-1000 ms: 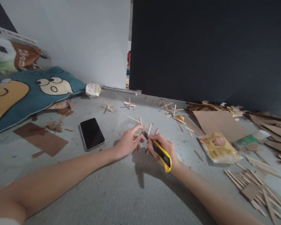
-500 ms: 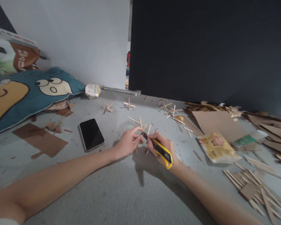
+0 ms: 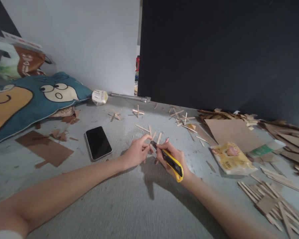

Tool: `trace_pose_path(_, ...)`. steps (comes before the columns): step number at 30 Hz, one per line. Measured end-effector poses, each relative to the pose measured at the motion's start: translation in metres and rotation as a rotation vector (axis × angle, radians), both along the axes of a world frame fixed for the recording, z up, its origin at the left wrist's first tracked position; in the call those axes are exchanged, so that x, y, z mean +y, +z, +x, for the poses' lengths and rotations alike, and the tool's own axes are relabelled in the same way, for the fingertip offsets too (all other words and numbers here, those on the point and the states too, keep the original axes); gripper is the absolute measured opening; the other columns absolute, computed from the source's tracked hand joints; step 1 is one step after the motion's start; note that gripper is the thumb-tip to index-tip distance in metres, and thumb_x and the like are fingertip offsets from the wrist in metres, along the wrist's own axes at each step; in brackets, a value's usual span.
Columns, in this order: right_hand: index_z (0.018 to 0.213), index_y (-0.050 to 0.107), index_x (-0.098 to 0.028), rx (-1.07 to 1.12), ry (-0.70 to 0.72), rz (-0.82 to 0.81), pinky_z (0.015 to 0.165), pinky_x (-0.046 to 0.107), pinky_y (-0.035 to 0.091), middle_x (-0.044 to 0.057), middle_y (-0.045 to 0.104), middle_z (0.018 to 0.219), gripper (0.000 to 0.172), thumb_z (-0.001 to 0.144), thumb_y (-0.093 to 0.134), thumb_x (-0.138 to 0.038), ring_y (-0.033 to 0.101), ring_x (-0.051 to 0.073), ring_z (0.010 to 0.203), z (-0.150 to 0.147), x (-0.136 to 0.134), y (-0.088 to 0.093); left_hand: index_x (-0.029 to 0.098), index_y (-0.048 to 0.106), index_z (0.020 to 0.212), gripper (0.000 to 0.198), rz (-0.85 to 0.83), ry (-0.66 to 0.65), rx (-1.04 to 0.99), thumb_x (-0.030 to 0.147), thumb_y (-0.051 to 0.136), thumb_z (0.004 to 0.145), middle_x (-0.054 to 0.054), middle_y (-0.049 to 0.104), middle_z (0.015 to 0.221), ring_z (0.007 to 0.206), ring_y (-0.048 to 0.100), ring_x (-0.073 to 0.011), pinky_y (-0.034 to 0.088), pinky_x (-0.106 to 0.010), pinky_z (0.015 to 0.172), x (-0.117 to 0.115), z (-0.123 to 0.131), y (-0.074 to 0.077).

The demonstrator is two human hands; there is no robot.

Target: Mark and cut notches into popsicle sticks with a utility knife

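Observation:
My right hand [image 3: 173,155] is closed around a yellow and black utility knife [image 3: 173,162], its tip pointing up and left toward my other hand. My left hand [image 3: 137,152] is pinched just left of the knife tip, on a small wooden stick [image 3: 153,135] whose end shows past the fingers; the rest of it is hidden. Just beyond the fingers lie loose wooden sticks [image 3: 159,138]. Farther back stand small crossed-stick pieces, one upright [image 3: 138,112] and one to its left [image 3: 115,115].
A phone [image 3: 98,142] lies left of my hands, beside brown cardboard [image 3: 46,147] and a blue cushion [image 3: 74,88]. At right are a yellow packet [image 3: 233,158], a green-and-white tube [image 3: 266,148] and a pile of wooden sticks [image 3: 271,202]. A dark panel [image 3: 221,56] stands behind.
The view has shifted very slightly. Both hands and the utility knife keep nearly the same position.

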State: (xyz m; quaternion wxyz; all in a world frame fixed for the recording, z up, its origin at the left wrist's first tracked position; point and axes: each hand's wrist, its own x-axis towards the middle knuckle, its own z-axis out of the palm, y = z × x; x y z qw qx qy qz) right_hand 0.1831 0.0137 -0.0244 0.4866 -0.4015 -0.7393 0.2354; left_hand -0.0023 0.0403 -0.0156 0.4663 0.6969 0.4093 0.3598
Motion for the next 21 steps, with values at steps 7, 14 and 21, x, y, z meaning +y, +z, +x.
trace_pose_path(7,0.094,0.060,-0.023,-0.016,0.005,-0.021,0.047,0.021,0.049,-0.002,0.069,0.064,0.013,0.096,0.061,-0.036,0.066,0.013,0.047,0.0026,0.0017,-0.0004,0.020,0.051,0.115,0.022,-0.014,0.004,0.003,0.030,0.053,0.097,-0.002,0.072,0.080,0.037,0.054,-0.0089,0.041,-0.020,0.039,0.0001,0.0003,-0.0001)
trace_pose_path(14,0.093,0.058,-0.024,-0.026,-0.007,0.043,0.046,0.018,0.049,-0.004,0.069,0.061,0.008,0.095,0.060,-0.031,0.064,0.011,0.044,-0.0011,0.0001,-0.0010,0.020,0.048,0.115,0.021,-0.085,0.011,-0.041,0.025,0.056,0.096,0.003,0.069,0.070,0.034,0.051,-0.0080,0.038,-0.017,0.037,-0.0012,0.0015,-0.0004)
trace_pose_path(21,0.095,0.057,-0.024,-0.028,-0.002,0.041,0.047,0.019,0.049,-0.003,0.069,0.063,0.006,0.095,0.060,-0.029,0.067,0.012,0.046,0.0006,0.0007,-0.0006,0.020,0.050,0.114,0.020,-0.048,0.003,-0.024,0.022,0.055,0.094,0.003,0.066,0.070,0.035,0.048,-0.0069,0.035,-0.016,0.036,-0.0045,0.0012,0.0034)
